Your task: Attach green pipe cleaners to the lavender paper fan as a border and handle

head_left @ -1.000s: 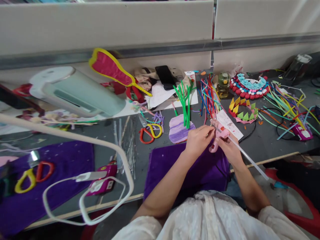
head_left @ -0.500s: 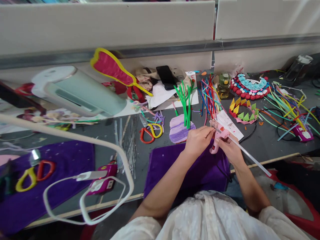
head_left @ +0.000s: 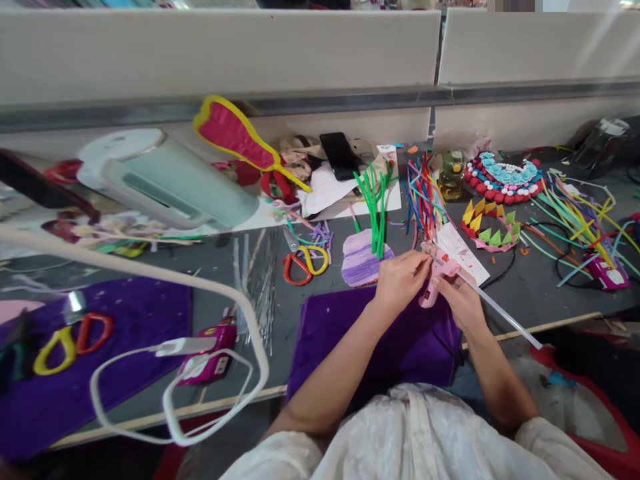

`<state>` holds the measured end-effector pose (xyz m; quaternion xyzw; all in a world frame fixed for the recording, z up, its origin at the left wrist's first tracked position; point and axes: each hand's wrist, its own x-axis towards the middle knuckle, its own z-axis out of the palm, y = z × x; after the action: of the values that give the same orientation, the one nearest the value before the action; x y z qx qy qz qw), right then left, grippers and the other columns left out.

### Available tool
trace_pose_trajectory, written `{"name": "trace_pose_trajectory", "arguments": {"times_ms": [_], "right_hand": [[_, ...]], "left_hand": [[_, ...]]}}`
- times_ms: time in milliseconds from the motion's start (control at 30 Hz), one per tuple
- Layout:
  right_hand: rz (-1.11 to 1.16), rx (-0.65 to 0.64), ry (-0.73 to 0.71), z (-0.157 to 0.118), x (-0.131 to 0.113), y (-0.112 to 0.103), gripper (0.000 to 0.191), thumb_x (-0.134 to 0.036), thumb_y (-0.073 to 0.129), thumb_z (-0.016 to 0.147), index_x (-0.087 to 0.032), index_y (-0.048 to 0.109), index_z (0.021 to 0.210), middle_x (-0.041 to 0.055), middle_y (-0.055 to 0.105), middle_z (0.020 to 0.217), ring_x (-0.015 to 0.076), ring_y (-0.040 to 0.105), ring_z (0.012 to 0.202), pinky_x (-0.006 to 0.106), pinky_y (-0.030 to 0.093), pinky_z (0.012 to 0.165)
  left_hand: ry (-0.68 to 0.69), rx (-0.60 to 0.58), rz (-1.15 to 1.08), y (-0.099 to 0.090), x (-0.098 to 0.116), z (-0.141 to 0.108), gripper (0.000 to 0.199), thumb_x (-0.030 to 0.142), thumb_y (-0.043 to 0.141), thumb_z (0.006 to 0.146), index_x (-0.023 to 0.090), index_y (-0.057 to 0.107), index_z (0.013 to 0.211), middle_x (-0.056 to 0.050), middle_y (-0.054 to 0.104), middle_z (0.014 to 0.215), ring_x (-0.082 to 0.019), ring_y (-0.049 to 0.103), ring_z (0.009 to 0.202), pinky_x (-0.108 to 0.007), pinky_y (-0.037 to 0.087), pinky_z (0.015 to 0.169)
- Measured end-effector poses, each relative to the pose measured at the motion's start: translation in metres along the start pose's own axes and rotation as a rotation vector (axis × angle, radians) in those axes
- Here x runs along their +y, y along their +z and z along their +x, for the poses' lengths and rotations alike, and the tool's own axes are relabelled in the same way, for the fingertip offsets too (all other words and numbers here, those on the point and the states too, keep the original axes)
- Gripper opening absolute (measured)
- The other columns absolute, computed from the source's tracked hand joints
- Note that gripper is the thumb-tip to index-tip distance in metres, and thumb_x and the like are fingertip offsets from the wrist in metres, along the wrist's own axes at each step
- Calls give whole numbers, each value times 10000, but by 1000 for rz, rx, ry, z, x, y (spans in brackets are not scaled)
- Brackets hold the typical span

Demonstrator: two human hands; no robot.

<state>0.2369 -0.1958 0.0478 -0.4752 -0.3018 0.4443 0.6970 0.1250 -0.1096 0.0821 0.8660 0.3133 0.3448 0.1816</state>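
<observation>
Gun [head_left: 445,268] gripped by right hand [head_left: 466,301]; left hand [head_left: 401,278] pinched beside it, contents unclear. Burn could be caused by slip.

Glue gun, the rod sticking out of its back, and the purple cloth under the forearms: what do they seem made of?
Glue gun: pink, probably hard plastic, judging by its smooth, moulded-looking body.
Rod: translucent whitish and smooth, likely hot-melt glue, though clear plastic would look similar.
Purple cloth: soft-looking fabric with a matt surface, perhaps velvet or fleece; the pile is too fine to tell.
</observation>
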Motion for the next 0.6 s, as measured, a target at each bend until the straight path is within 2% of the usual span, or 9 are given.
{"name": "trace_pose_trajectory", "arguments": {"times_ms": [133,233,300,433,600], "right_hand": [[50,76,49,13,-2,-13,288,-342,745,721,-202,668,961,51,719,1054,226,666,1021,368,548,917],[137,179,100,27,1,-38,273,-342,727,713,-197,659,933,37,731,948,195,687,871,318,582,749],[161,208,113,36,6,-55,325,-332,726,703,-198,653,990,32,731,965,188,687,849,314,583,706],[110,234,133,48,21,-78,322,-361,715,704,-195,643,970,40,731,956,205,693,881,359,586,751],[-20,393,78,54,36,-81,188,-351,623,737,-206,624,856,67,731,911,210,693,857,384,563,833]], "left_hand": [[-110,20,-215,2,-8,-3,170,273,561,921,198,714,909,-44,759,864,-173,713,789,-275,534,711],[-183,39,-276,3,-17,-13,194,307,558,922,199,717,950,-54,761,875,-184,721,797,-299,557,735],[-228,52,-304,3,-25,-20,198,309,558,917,195,715,959,-60,761,880,-189,725,803,-310,568,744],[-281,45,-322,3,-38,-35,199,311,562,910,197,714,969,-57,762,874,-189,729,792,-318,580,748],[-248,30,-212,-1,-50,-51,192,308,562,914,211,721,963,-57,765,936,-197,727,874,-330,572,801]]}}
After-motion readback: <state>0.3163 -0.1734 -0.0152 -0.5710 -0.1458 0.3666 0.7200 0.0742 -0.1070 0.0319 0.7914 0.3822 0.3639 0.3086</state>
